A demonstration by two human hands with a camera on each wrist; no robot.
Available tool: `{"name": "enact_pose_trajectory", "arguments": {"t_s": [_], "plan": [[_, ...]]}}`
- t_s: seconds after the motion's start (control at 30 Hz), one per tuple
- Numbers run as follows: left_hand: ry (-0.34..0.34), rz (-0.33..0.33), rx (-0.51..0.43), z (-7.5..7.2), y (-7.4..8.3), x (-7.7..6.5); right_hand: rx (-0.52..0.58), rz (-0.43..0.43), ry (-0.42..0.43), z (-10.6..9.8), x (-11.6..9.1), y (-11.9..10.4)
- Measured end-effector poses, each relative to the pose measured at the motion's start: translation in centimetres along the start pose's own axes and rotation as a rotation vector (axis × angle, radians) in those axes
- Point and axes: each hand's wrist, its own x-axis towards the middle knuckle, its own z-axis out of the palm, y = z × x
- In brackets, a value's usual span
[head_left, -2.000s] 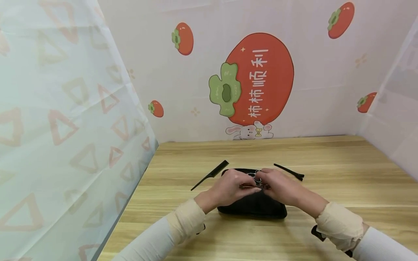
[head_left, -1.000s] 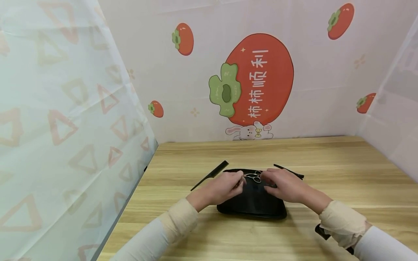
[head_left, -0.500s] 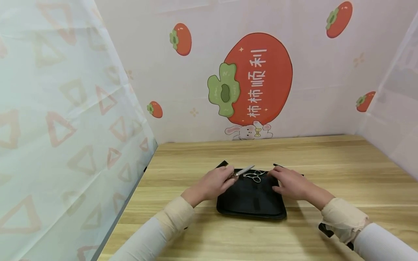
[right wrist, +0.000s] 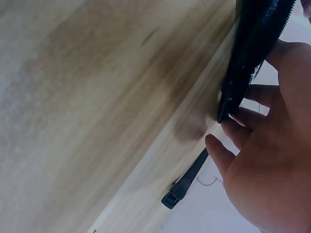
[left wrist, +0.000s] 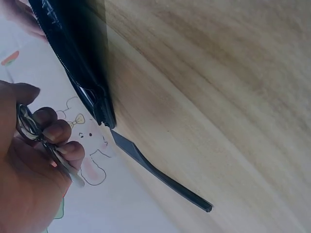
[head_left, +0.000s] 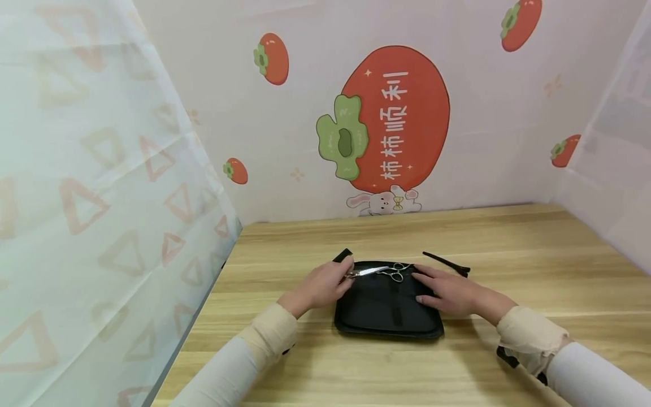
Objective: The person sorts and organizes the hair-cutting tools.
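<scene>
A black zippered pouch (head_left: 386, 316) lies flat on the table. At its left edge my left hand (head_left: 321, 285) grips a pair of scissors (head_left: 371, 272), the silvery blades pointing right across the pouch. The left wrist view shows the fingers curled round the handles of these scissors (left wrist: 34, 128). A second pair of scissors (head_left: 395, 276) rests near the pouch's far edge, its finger rings toward the middle. My right hand (head_left: 450, 291) touches the pouch's right side, with fingers extended and spread. In the right wrist view its fingertips meet the pouch's end (right wrist: 233, 92).
A black comb (head_left: 344, 254) lies beyond my left hand, which partly hides it. Behind the right hand is a slim black hair clip (head_left: 447, 263). The wooden table (head_left: 508, 237) ends at a printed backdrop, with a white sheet along the left side.
The hands have parted from over the pouch. My left hand has carried one pair of scissors left, while my right has moved right to the pouch's side. The other scissors came into view.
</scene>
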Motion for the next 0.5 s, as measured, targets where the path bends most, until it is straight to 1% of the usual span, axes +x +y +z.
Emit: {"name": "enact_pose_trajectory", "arguments": {"t_s": [0.27, 0.5], "plan": [[-0.052, -0.045, -0.026, 0.22, -0.53, 0.14, -0.019, 0.018, 0.007, 0.15, 0.08, -0.01], [-0.056, -0.027, -0.024, 0.23, -0.55, 0.27, -0.011, 0.022, 0.014, 0.13, 0.08, 0.04]]}}
